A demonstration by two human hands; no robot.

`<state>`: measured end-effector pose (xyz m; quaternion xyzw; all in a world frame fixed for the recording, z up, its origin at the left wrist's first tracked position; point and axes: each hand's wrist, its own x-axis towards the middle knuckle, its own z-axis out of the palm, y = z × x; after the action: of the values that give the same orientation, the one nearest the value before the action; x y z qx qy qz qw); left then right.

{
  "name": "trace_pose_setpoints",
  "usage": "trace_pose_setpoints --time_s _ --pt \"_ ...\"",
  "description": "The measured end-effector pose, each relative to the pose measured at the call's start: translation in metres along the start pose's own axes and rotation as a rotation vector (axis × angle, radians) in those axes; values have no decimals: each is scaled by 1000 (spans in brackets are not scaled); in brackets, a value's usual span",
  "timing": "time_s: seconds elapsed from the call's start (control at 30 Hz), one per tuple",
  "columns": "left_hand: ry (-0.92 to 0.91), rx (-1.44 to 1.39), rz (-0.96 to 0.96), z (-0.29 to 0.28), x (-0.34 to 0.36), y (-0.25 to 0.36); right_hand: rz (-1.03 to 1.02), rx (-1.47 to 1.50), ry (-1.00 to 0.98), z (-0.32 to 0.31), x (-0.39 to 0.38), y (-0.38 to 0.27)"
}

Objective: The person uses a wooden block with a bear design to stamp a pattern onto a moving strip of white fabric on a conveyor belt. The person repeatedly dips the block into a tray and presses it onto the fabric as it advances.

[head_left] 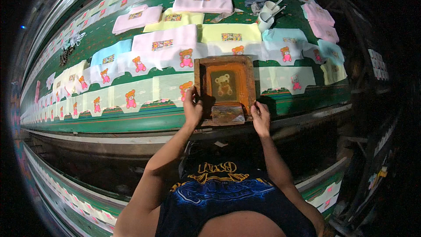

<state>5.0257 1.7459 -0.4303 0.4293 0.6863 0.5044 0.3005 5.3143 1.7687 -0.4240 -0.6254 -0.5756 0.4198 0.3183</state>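
A wooden screen-printing frame (pixel 251 79) is in front of me over the near row of fabric pieces, its mesh stained orange-brown around a pale bear stencil (pixel 223 85). My left hand (pixel 193 109) grips its left side near the lower corner, and my right hand (pixel 261 117) has the lower right corner between thumb and fingers. Across the frame's near end lies a flat, stained block (pixel 228 115), perhaps a squeegee. White fabric pieces printed with orange and pink bears extend to the left. To the right, one piece (pixel 293 78) carries a bear in pink without orange.
The long green printing table (pixel 162 125) holds folded pink (pixel 164 35), yellow (pixel 230 30) and blue (pixel 284 35) fabric stacks beyond the frame. White cups (pixel 265 21) with utensils stand farther back. Tangled cord (pixel 73 40) lies at left. Behind me runs another table with printed fabric (pixel 83 208).
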Motion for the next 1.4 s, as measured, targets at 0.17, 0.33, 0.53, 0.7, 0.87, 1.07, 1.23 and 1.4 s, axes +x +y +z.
trace_pose_setpoints --time_s 0.17,0.33,0.53,0.7,0.87,1.07,1.23,1.4 --pt "-48 -144 -117 82 -8 14 16 -31 3 -57 33 64" --pt "-54 -108 -135 112 -11 -1 -12 98 -27 -76 49 98" --pt "-61 -11 -182 116 -12 42 -41 187 -31 -74 56 120" --pt "-79 4 -188 117 -11 31 26 269 -70 -80 59 121" --pt "-70 -9 -160 117 -11 6 -360 -167 68 -93 44 62" --pt "-86 6 -129 116 -12 15 -746 -402 -408 -89 33 9" --pt "-97 32 -140 115 -11 19 -655 -442 -330 -65 45 -5" --pt "-62 -42 -101 118 -11 0 -555 -437 -471 -65 67 -18"
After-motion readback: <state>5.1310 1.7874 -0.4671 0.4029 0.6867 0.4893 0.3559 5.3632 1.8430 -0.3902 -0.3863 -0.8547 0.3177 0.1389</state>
